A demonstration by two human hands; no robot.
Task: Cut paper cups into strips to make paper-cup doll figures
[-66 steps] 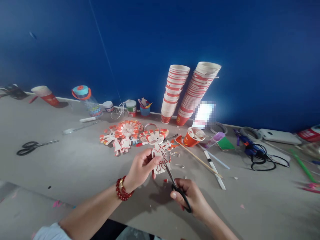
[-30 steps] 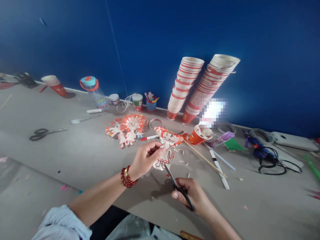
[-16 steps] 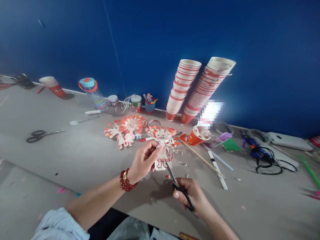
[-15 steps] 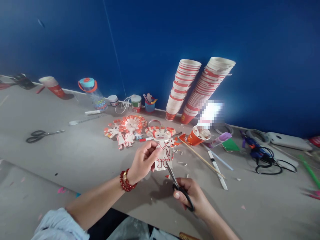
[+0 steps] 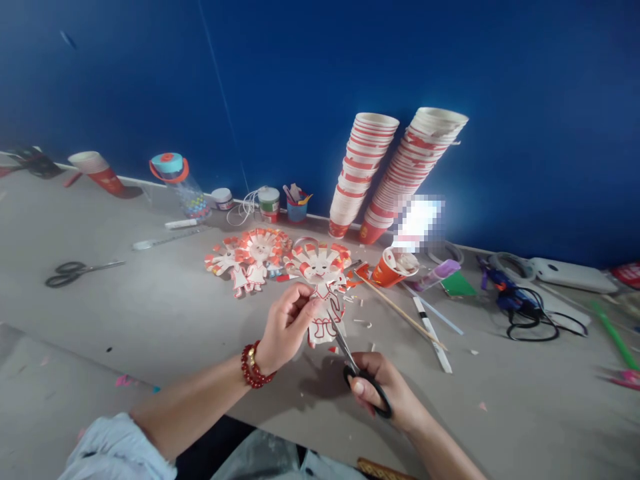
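Note:
My left hand (image 5: pixel 290 325) pinches a white paper doll (image 5: pixel 323 293) by its left side. The doll has red outlines, a drawn face and a fringe of orange-red and white strips round its head. Black-handled scissors (image 5: pixel 367 388) are in my right hand (image 5: pixel 387 390), fingers through the loops. Their blades point up and left, lying at the doll's lower body. Behind my left hand, several similar paper dolls (image 5: pixel 257 257) lie overlapping on the table. Small paper scraps (image 5: pixel 364 323) are scattered to the right of the held doll.
Two tall stacks of paper cups (image 5: pixel 363 173) lean by the blue wall. An orange cup (image 5: pixel 395 267) holds scraps, near a wooden stick (image 5: pixel 400 307) and a marker (image 5: pixel 433 333). Another pair of scissors (image 5: pixel 75 270) lies left, below a bottle (image 5: pixel 180 187). A glue gun (image 5: pixel 515 293) lies right.
The doll's head has tipped, so its fringe now looks more spread and upright. The scissor blades have shifted slightly at the doll's lower body. The whole view has moved a little.

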